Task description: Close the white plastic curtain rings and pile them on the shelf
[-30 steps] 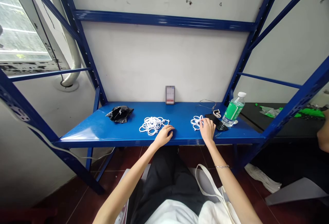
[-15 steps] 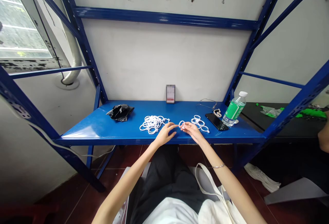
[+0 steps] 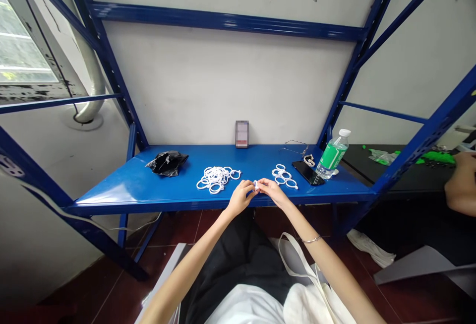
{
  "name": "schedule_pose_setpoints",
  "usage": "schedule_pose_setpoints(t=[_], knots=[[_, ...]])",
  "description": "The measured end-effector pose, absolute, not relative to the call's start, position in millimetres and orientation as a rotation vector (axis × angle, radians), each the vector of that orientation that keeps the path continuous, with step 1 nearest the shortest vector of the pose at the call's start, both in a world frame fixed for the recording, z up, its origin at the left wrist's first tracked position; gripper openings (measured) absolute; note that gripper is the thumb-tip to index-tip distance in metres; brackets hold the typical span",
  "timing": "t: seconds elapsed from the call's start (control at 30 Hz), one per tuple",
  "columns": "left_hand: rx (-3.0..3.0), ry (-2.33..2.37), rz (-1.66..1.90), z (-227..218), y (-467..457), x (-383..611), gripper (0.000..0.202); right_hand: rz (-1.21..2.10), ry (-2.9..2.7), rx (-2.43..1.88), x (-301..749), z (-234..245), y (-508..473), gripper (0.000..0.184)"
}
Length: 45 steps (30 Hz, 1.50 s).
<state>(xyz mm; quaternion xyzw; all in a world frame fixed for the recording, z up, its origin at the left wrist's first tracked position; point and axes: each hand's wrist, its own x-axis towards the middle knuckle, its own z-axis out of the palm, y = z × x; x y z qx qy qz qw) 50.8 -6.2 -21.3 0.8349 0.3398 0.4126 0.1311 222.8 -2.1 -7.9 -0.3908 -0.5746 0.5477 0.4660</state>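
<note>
A small white ring (image 3: 256, 184), mostly covered by fingers, is held near the table's front edge. My left hand (image 3: 241, 197) pinches it from the left, and my right hand (image 3: 272, 190) grips it from the right, fingertips nearly meeting. Left of my hands lies a tangled pile of white rings (image 3: 215, 179). To the right, several more white rings (image 3: 284, 177) lie spread in a loose cluster on the blue table (image 3: 163, 190).
A crumpled black plastic bag (image 3: 168, 163) lies at the left. A phone (image 3: 242, 134) stands against the wall; a black phone (image 3: 308, 172), glasses (image 3: 297, 145) and a water bottle (image 3: 333, 154) are at the right. Another person's arm (image 3: 461, 185) shows beyond the blue frame post (image 3: 424, 133).
My left hand has closed in on the ring that my right hand held up, and both hands now meet on it. The whole view has shifted slightly.
</note>
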Motion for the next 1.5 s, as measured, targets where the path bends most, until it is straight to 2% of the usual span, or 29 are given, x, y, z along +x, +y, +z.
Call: schedule_pose_setpoints(t=[0.17, 0.37, 0.67, 0.93, 1.5], knots=[[2.236, 0.872, 0.958, -11, 2, 36, 0.032, 1.164, -1.553, -0.933, 219, -9, -5, 0.039], [2.051, 0.832, 0.918, -3, -2, 23, 0.045, 1.160, -1.773, -0.946, 219, -6, -9, 0.031], [1.934, 0.775, 0.840, -1, -6, 25, 0.046, 1.210, -1.801, -0.891, 213, -3, -15, 0.033], [1.852, 0.693, 0.810, -4, -10, 31, 0.049, 1.367, -1.752, -0.836, 211, 4, -19, 0.044], [1.397, 0.642, 0.936, 2, -23, 53, 0.057, 1.440, -1.657, -0.779, 209, 2, -17, 0.049]])
